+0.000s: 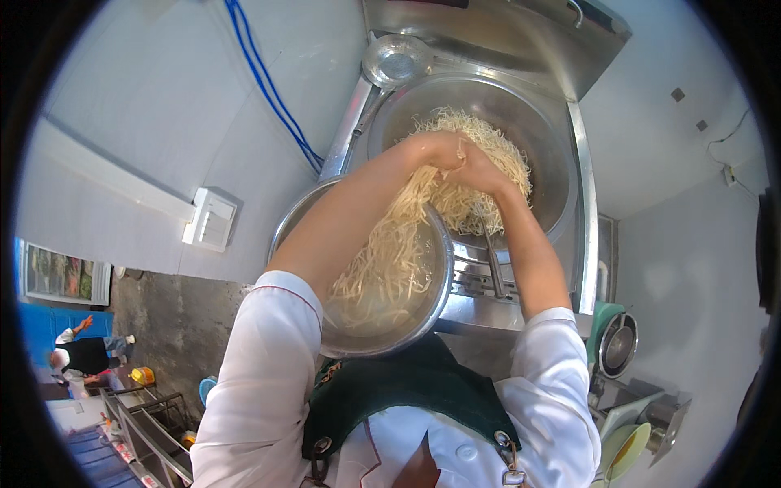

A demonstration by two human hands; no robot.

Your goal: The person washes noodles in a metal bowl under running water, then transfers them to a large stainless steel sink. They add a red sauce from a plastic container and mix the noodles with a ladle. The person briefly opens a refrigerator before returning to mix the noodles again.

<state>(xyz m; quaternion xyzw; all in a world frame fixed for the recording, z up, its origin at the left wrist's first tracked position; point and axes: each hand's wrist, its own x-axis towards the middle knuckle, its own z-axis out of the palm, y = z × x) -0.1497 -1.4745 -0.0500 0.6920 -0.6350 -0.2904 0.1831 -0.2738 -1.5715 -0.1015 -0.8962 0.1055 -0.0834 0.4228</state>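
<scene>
My left hand (442, 150) and my right hand (476, 172) meet over the front of a large steel wok (552, 165). Between them they grip a clump of long pale strands (415, 192), noodles or bean sprouts. The clump trails down over the rim of a steel basin (444, 293) into cloudy liquid, where more strands (378, 268) lie. Behind my hands, a heap of similar strands (467, 125) fills the middle of the wok. A metal utensil handle (493, 262) leans out over the wok's front rim; its head is hidden in the heap.
A perforated steel skimmer (398, 64) rests at the wok's back left. A faucet (575, 13) hangs above. Blue cable (268, 82) runs down the left wall. At right hangs a round strainer (618, 344). Far left, another person (88, 354) is on the floor area.
</scene>
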